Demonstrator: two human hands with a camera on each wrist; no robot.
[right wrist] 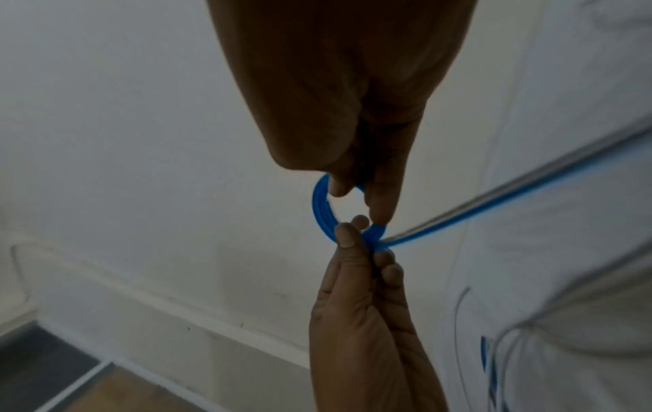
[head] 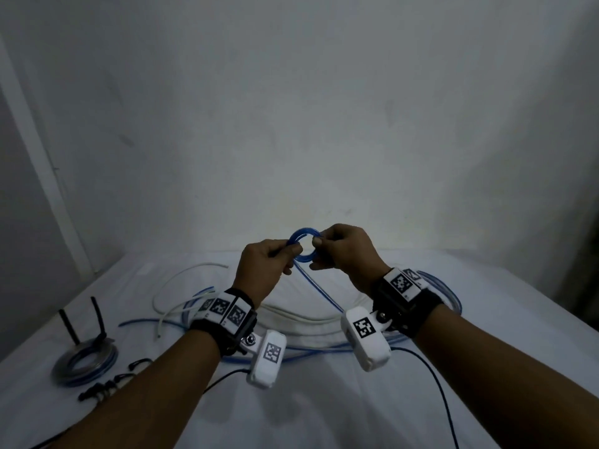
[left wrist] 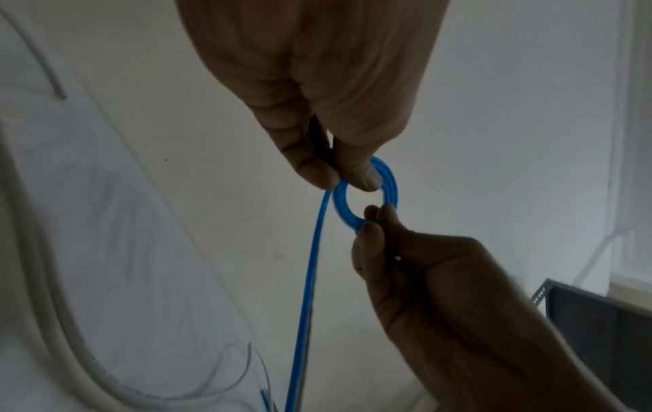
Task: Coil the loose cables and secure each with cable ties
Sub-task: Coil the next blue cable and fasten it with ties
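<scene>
A small ring of blue cable is held up above the white table, near the wall. My left hand pinches its left side between thumb and fingers. My right hand pinches the opposite side. The ring has several turns lying flat together. Its loose tail runs from under the left hand down to the table. A thin dark strip shows between the left fingers; I cannot tell what it is.
At the left, a finished coil lies flat with two black tie ends sticking up. Loose black cable ties lie in front of it. White cables and more blue cable sprawl under my wrists.
</scene>
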